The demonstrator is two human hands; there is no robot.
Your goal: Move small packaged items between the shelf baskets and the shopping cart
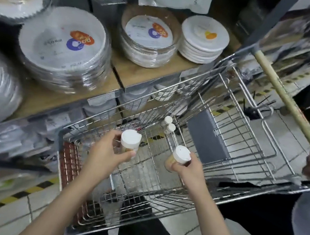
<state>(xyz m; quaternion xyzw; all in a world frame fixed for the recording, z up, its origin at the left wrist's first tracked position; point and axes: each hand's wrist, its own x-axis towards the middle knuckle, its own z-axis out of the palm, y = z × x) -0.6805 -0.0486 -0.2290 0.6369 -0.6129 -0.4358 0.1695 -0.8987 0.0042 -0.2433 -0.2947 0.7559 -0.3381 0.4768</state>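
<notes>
Over the wire shopping cart (245, 151), your left hand (109, 150) grips one white-capped bottle (129, 139) and your right hand (189, 166) grips another (179, 155); two more bottles (169, 124) lie inside, beside a wooden shelf (136, 74) of plates.

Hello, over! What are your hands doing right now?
Left hand grips one white-capped jar; right hand grips another jar. Both over the cart. Two more jars inside. Nothing blocking.

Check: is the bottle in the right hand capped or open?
Capped: a white lid covers the bottle gripped by the right hand.
</notes>
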